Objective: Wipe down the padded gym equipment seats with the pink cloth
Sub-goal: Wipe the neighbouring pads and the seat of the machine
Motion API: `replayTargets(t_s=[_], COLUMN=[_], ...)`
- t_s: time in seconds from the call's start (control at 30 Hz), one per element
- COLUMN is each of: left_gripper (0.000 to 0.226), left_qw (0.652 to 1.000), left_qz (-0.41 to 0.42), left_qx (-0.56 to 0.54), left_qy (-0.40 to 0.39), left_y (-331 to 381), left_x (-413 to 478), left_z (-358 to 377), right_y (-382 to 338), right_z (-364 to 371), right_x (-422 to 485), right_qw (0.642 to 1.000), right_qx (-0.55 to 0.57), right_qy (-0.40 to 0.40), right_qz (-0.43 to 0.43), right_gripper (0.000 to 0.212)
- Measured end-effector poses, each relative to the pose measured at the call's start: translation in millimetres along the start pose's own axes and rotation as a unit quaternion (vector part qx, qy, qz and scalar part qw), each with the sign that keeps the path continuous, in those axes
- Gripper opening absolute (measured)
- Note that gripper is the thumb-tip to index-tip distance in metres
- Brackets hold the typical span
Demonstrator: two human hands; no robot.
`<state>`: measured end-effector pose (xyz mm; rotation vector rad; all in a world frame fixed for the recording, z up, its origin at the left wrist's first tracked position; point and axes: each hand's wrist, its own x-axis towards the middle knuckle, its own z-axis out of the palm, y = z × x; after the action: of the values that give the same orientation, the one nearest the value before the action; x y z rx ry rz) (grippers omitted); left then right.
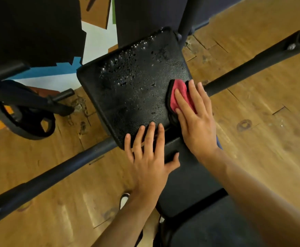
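A: Black textured vinyl is what we see first: the padded seat (133, 86) fills the middle of our view, tilted, with beads of liquid scattered across its upper half toward twelve o'clock.

B: And the pink cloth (178, 97)? We find it at the seat's three o'clock edge, bunched up, with a dark trim showing along its left side.

A: Yes. Our right hand (195, 120) lies on top of it, fingers (182, 101) straight and spread, pressing the cloth flat against the pad rather than gripping it.

B: Our left hand (148, 155) sits at six o'clock from the seat's centre. Its fingers (150, 135) are stretched out too, their tips resting on the pad's near edge, the thumb spread toward the second, lower pad (190, 179) beneath our wrists. It holds nothing.

A: A dark bar (252, 65) crosses behind the seat, running from about eight o'clock up to two o'clock, under the pad.

B: At nine o'clock we see a weight plate (26, 120) on the wooden floor (261, 131), touching a dark frame.

A: A shoe (123, 199) with a white toe peeks out at six o'clock, just beside our left forearm.
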<state>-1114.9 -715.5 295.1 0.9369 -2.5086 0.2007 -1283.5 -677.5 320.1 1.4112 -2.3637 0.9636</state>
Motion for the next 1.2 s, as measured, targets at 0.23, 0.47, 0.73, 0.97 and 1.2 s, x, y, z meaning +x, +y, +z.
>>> replayTargets(t_s=[0.23, 0.47, 0.73, 0.97, 1.2], left_gripper=[0.086, 0.088, 0.091, 0.088, 0.09], left_qw=[1.0, 1.0, 0.999, 0.999, 1.0], left_qz=[-0.016, -0.021, -0.018, -0.023, -0.017], left_qx=[-0.003, 0.022, 0.027, 0.017, 0.012], left_qy=[0.005, 0.009, 0.014, 0.018, 0.016], left_y=[8, 11, 12, 12, 12], left_x=[-2, -4, -6, -7, -8], left_z=[1, 5, 8, 9, 11], right_y=[14, -5, -9, -11, -13], right_z=[-12, 4, -5, 3, 0], right_x=[-22, 54, 6, 74, 71], right_qw=[0.997, 0.998, 0.996, 0.999, 0.995], right_qx=[0.015, -0.036, -0.017, 0.034, -0.069], right_qy=[-0.07, -0.051, -0.062, -0.012, -0.07], right_qz=[-0.022, -0.006, 0.057, 0.0, -0.014], right_gripper=[0.054, 0.048, 0.048, 0.058, 0.051])
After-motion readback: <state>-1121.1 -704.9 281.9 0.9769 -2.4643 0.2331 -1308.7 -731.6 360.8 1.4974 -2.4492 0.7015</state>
